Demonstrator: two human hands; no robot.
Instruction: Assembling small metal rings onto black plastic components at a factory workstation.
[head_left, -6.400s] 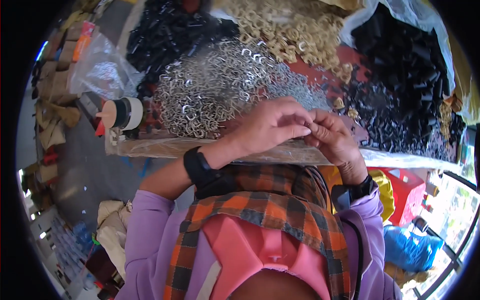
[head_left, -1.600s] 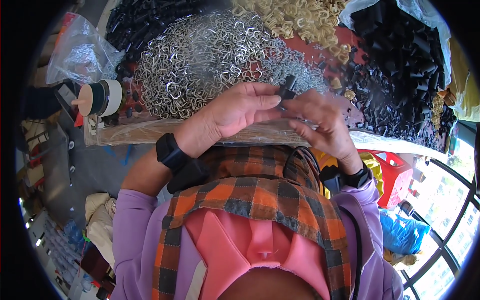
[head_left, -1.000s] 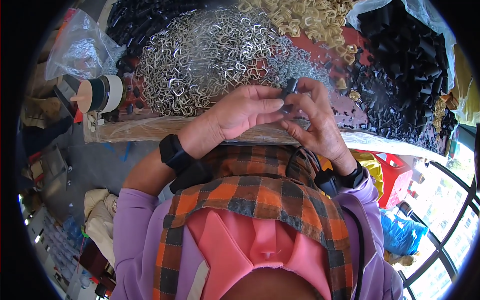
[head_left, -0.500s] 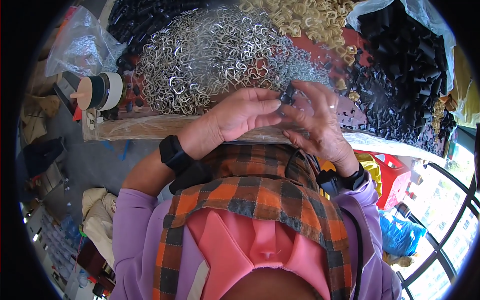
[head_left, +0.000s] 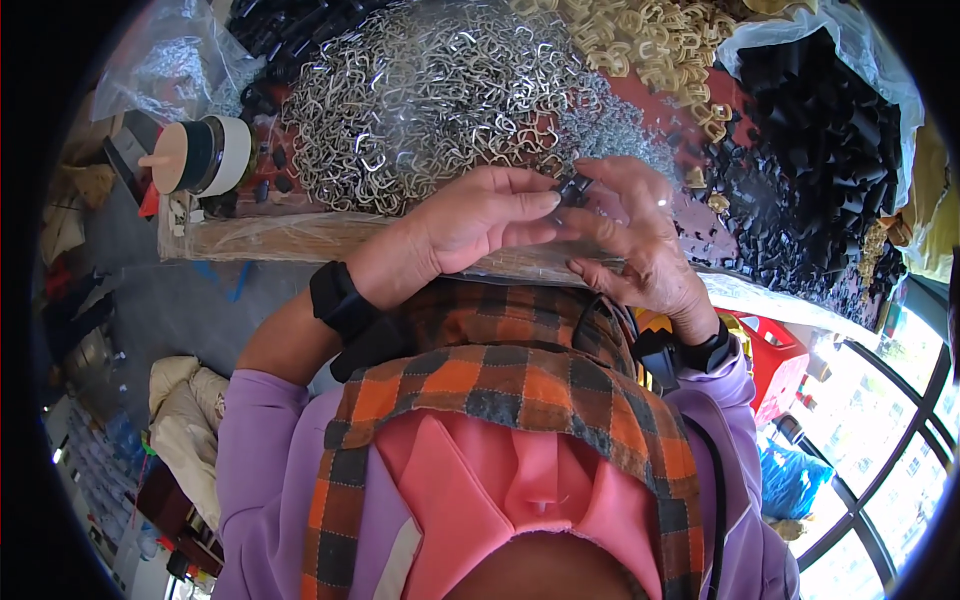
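Note:
A small black plastic piece sits between my two hands, just above the near edge of the worktable. My left hand pinches it between thumb and fingers from the left. From the other side, my right hand has its fingertips at the same piece, with the fingers bent and partly spread. Part of the piece is hidden by the fingers. Just beyond my hands lies a big heap of bent silvery metal rings. Next to it is a pile of tiny shiny metal bits.
Gold-coloured buckle-like parts lie at the far side. Black pieces cover the table's right. A clear plastic bag and a round spool-like object stand left. The wooden table edge runs before me; a red crate stands right.
The view has shifted slightly, moving the table's contents a little up and to the right in the picture. Both hands remain together at the black piece, with the fingers only slightly changed.

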